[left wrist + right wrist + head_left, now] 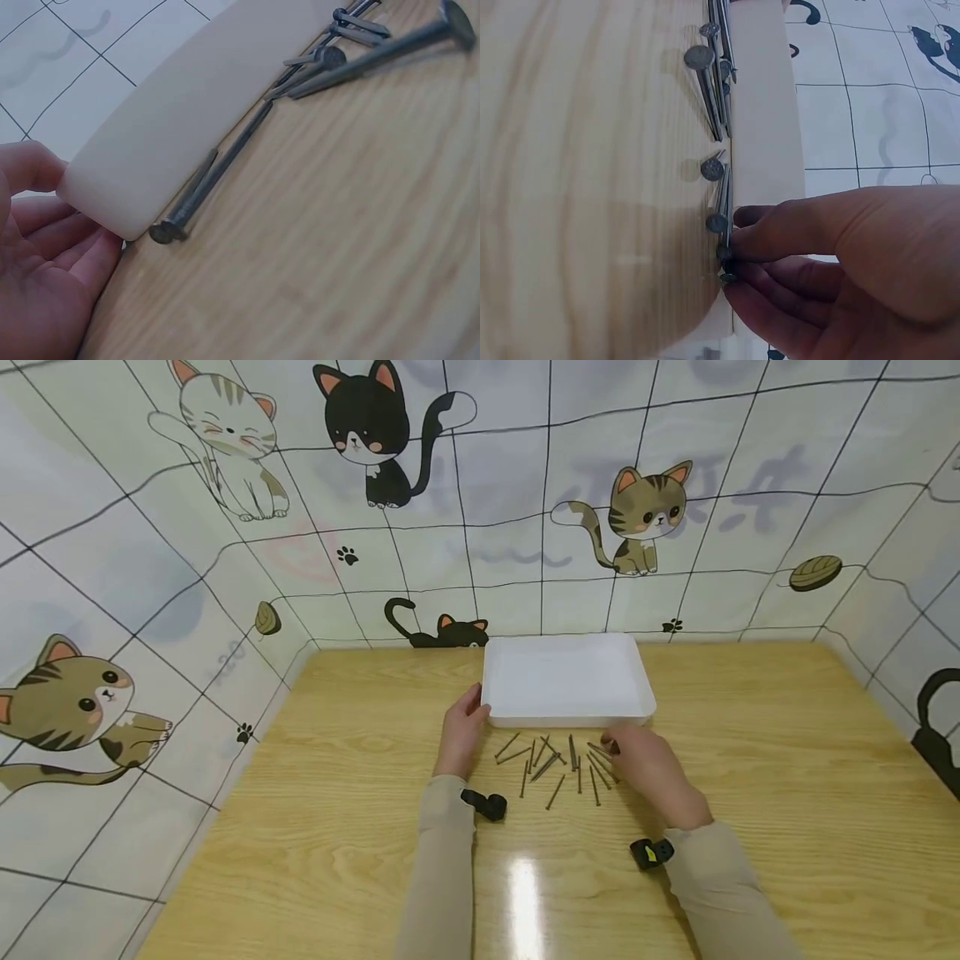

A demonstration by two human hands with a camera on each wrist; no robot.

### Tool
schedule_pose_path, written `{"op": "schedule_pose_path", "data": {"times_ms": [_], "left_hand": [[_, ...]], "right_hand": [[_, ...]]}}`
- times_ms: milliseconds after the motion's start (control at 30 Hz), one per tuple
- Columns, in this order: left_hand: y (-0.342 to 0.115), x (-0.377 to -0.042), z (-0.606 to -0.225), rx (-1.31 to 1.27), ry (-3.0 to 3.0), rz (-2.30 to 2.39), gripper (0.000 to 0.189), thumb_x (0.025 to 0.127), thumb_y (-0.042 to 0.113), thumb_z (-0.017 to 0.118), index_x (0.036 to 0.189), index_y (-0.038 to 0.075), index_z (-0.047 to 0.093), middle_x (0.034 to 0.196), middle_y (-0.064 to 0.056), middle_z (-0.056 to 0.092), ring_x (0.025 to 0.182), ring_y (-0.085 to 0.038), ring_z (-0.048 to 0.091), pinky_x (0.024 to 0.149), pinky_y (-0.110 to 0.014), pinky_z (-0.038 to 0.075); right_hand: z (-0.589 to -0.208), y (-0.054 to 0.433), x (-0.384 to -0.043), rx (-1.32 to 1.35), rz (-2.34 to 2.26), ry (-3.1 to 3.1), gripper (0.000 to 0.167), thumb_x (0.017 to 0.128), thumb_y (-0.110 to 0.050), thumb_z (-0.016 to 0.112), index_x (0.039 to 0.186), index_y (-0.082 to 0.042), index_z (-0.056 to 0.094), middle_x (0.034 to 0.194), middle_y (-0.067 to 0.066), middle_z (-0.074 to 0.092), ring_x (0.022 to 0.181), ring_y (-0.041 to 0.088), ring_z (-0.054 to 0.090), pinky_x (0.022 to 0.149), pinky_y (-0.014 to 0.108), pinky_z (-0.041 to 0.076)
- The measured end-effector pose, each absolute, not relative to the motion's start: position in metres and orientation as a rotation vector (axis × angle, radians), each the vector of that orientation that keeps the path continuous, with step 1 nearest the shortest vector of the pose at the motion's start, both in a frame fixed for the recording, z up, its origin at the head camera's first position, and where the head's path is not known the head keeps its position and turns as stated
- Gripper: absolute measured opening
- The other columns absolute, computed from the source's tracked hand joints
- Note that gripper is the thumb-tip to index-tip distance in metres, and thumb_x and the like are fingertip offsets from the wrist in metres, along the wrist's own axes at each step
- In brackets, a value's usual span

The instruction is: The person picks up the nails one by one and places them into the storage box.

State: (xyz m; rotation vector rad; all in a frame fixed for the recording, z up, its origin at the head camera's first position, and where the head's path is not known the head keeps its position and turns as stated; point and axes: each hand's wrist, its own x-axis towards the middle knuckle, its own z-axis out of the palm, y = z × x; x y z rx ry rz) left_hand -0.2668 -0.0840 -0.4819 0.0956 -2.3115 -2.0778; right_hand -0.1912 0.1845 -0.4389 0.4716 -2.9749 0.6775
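A white shallow tray [566,678] sits at the far side of the wooden table. My left hand [459,737] holds its near left corner; in the left wrist view, the thumb and fingers of that hand [46,259] are curled about the corner. Several grey nails [555,792] lie scattered just in front of the tray. Over the right end of this scatter, my right hand [651,762] pinches at a nail. The right wrist view shows thumb and fingertips of that hand [802,259] closed at a nail head [727,277], with its shank mostly hidden.
The wooden table [352,843] spreads toward me and out to both sides. A cloth with cat drawings and grid lines [510,493] rises behind the tray and along both sides. A black wrist camera [491,807] is strapped at the left wrist, another [651,853] at the right.
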Motion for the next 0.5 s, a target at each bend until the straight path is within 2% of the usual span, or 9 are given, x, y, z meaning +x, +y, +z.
{"op": "schedule_pose_path", "data": {"times_ms": [167, 367, 500], "left_hand": [[-0.0848, -0.2658, -0.4796, 0.066, -2.270, -2.118, 0.047, 0.088, 0.013, 0.053, 0.134, 0.013, 0.042, 0.132, 0.001, 0.044, 0.121, -0.011, 0.039, 0.097, -0.029, 0.032], [-0.0862, -0.2628, -0.4777, 0.086, -2.269, -2.110, 0.047, 0.088, 0.011, 0.052, 0.134, 0.013, 0.042, 0.133, 0.000, 0.044, 0.121, -0.013, 0.039, 0.098, -0.030, 0.032], [-0.0875, -0.2636, -0.4786, 0.102, -2.266, -2.117, 0.047, 0.087, 0.011, 0.053, 0.134, 0.013, 0.043, 0.132, 0.000, 0.044, 0.120, -0.013, 0.039, 0.097, -0.030, 0.033]], "right_hand": [[-0.4337, 0.1799, -0.1898, 0.425, 0.649, -3.034, 0.024, 0.075, 0.006, 0.053, 0.097, 0.003, 0.063, 0.095, 0.015, 0.061, 0.077, 0.025, 0.057, 0.062, 0.038, 0.046], [-0.4289, 0.1746, -0.1896, 0.362, 0.643, -3.145, 0.012, 0.076, 0.001, 0.056, 0.088, 0.002, 0.058, 0.078, 0.008, 0.057, 0.061, 0.019, 0.047, 0.052, 0.031, 0.039], [-0.4304, 0.1769, -0.1905, 0.383, 0.684, -3.133, 0.019, 0.077, 0.001, 0.055, 0.096, 0.002, 0.057, 0.080, 0.006, 0.057, 0.062, 0.017, 0.045, 0.053, 0.030, 0.039]]}}
